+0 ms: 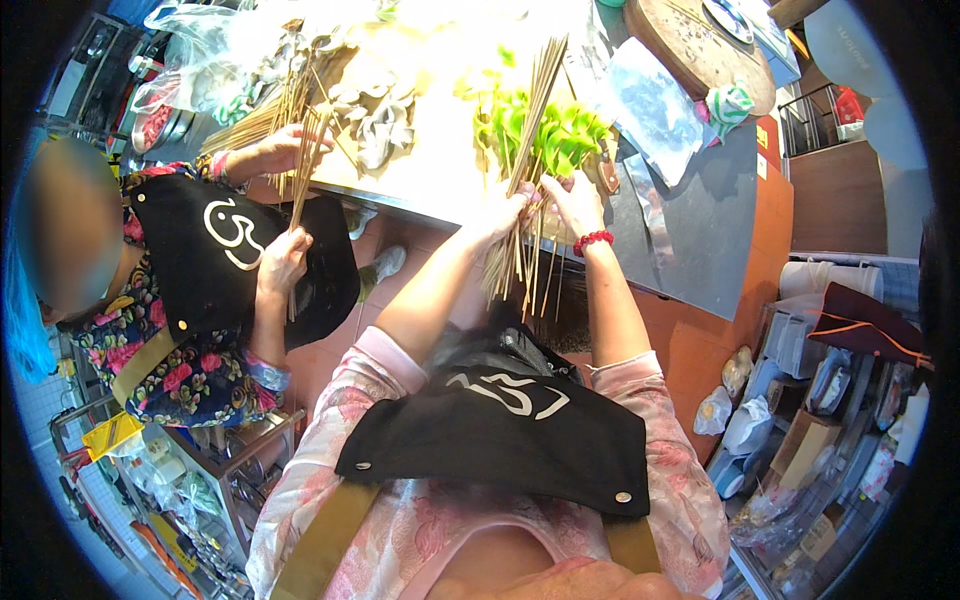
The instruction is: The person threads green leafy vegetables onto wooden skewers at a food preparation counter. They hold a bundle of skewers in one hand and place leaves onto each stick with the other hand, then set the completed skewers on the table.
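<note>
A bundle of thin bamboo skewers (538,112) slants upward from my left hand (504,214), which grips it at the table's edge. Right beside it, my right hand (577,201), below a red bead bracelet (592,241), has its fingers closed around skewer sticks under the green leaves. These bright green leafy vegetable pieces (555,127) appear threaded on sticks and fan out above both hands. The lower skewer ends (534,270) hang past the table edge towards my apron (502,435). Strong glare hides some of the fingers and much of the tabletop.
At left, a co-worker's hands (285,259) hold more skewers. Greyish mushroom-like pieces (379,120) and a skewer pile (247,124) lie on the table (420,206). A plastic bag (652,105) and round wooden board (697,56) are at right, beyond a grey sheet (705,225).
</note>
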Motion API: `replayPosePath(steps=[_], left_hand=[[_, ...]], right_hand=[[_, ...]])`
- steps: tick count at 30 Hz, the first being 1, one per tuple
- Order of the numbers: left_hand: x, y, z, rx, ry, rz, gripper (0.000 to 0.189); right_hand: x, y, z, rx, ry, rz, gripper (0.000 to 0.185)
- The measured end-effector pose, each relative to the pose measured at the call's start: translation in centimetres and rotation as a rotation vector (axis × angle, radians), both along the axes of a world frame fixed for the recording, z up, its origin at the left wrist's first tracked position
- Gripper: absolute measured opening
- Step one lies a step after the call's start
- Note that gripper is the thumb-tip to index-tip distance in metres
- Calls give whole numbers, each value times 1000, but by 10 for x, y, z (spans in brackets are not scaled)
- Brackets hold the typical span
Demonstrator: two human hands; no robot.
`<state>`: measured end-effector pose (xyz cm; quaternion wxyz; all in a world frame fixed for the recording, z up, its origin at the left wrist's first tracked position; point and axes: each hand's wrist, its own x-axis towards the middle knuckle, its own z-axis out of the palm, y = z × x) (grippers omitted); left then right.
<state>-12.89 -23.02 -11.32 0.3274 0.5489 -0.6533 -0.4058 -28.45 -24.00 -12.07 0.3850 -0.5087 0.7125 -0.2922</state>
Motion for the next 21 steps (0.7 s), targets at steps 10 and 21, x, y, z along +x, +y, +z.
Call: replayPosePath(steps=[10, 21], left_hand=[[6, 16, 18, 202, 193, 206, 30], [5, -9, 11, 323, 281, 99, 28]], right_hand=[[1, 11, 13, -88, 399, -28, 48], [3, -20, -14, -258, 334, 17, 40]])
